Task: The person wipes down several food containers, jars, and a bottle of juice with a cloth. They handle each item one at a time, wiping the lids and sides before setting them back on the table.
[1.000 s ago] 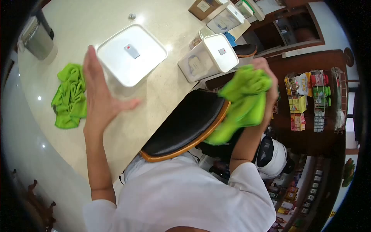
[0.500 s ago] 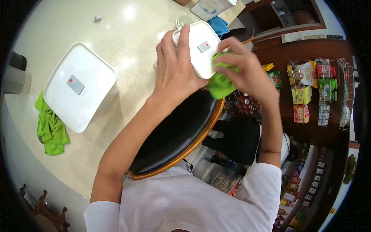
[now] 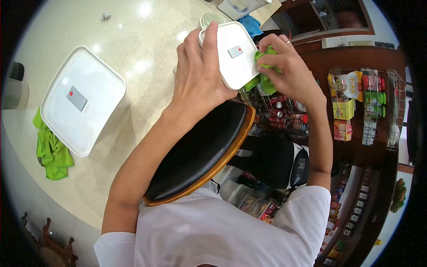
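My left hand [image 3: 199, 69] grips a small white lidded container [image 3: 237, 69] by its left side, its lid facing me with a grey tab and red dot. Against the container's right edge, my right hand [image 3: 287, 64] pinches a green cloth [image 3: 266, 84] that hangs below the fingers. On the counter to the left stands a larger white lidded container [image 3: 84, 102] with a similar grey tab. A second green cloth [image 3: 53, 153] lies crumpled beside it, partly tucked behind its edge.
A black-seated stool [image 3: 200, 155] with a wooden rim stands in front of me at the speckled counter [image 3: 138, 84]. A blue cloth [image 3: 250, 26] and a round clear-lidded container [image 3: 212, 19] are at the far end. Wire racks of packets [image 3: 344, 104] hang at right.
My right hand with the green cloth has moved right and slightly up along the small container's edge. My left hand keeps its hold. The view has shifted slightly.
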{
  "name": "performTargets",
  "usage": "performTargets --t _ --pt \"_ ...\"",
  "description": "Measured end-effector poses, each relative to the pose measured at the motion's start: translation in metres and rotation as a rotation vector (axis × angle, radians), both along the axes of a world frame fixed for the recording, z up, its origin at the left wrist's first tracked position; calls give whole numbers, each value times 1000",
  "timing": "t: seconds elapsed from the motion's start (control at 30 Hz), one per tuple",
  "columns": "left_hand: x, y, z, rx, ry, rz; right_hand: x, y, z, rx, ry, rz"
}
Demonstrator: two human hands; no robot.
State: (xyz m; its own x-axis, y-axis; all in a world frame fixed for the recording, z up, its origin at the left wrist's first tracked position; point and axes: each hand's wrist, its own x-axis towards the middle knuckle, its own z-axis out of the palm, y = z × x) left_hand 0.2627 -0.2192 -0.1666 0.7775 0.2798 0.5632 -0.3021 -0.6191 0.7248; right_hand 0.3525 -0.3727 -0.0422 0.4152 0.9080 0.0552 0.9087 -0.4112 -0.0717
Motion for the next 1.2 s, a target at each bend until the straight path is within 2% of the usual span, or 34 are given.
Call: performTargets --t 0.1,0.17,0.23,0.3,0.4,0.43,0.5,0.53,0.6,0.63,0.7,0.73,0.8,0.83,0.9,0.97,1.03,1.1,1.17,1.2 --pt "-3 0 1 -51 45 -19 -34 23 -3 50 176 120" --pt "-3 0 1 -94 83 -42 -31 20 -2 63 183 35" --pt "-2 1 1 -46 42 -27 -4 8 3 -130 -122 25" --pt "-3 1 1 -33 55 -16 14 9 6 -143 -84 -36" --pt "-1 4 2 0 66 -15 32 31 3 -167 -379 240" --pt "-1 5 1 20 60 -33 37 38 2 -166 -378 234" --pt "-2 3 0 14 65 -32 42 51 6 -130 -509 429" --pt "-1 4 0 3 70 -24 39 47 5 -132 -512 434" --pt "-1 2 0 -15 62 -1 19 24 -1 -183 -421 224" --pt "-1 1 0 -25 54 12 6 13 -2 -191 -420 227" --pt "-1 -1 -2 -34 42 22 -17 -6 -3 -108 -260 30" --pt "0 -2 -1 -30 28 32 -20 -9 -6 -113 -264 26" --pt "0 -4 -1 -26 21 32 -29 -9 -14 146 -8 -125" --pt "2 -4 -1 -21 17 47 -39 0 -17 192 129 -161" --pt "7 -4 -10 47 1 79 -69 22 -21 272 109 -34" --pt "6 -3 -9 121 -20 110 -69 18 -20 217 14 -71" --pt "2 -2 -1 65 -16 63 -37 -4 -20 216 56 -189" --pt "2 -3 -2 103 -17 74 -3 -14 -19 325 59 -337" --pt "3 -2 0 62 48 20 11 6 -12 458 195 -626" --pt "2 -3 1 71 43 23 10 18 -19 468 194 -622"
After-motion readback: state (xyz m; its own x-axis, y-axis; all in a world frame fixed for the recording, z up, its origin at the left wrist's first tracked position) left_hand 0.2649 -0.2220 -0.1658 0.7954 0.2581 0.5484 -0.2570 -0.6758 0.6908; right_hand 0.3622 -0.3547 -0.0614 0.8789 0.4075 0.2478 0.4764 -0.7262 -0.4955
